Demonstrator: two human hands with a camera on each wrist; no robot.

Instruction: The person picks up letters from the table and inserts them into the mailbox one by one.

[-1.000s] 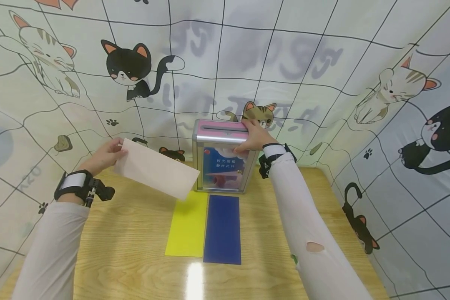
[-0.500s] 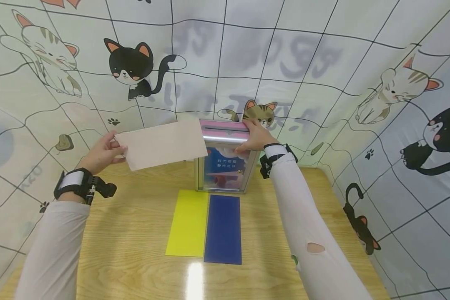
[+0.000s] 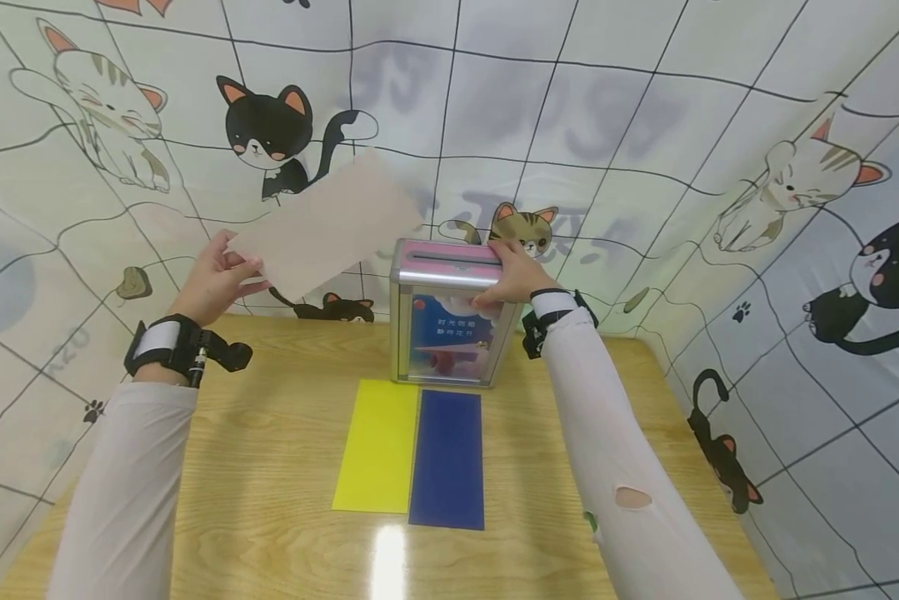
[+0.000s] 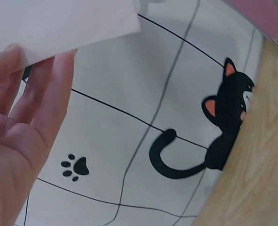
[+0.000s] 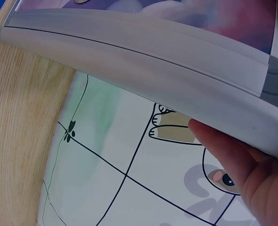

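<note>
Left hand (image 3: pixel 212 283) pinches a beige envelope (image 3: pixel 325 225) by its end, held up left of the box. Right hand (image 3: pixel 511 275) grips the slotted box's (image 3: pixel 449 321) top right edge. Yellow envelope (image 3: pixel 377 446) and blue envelope (image 3: pixel 447 458) lie flat on the wooden table (image 3: pixel 269 500).

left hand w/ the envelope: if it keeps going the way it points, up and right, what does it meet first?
Probably the cat-print backdrop. The left hand holds the beige envelope angled above the slotted box, so it likely passes over it; depth is unclear.
</note>
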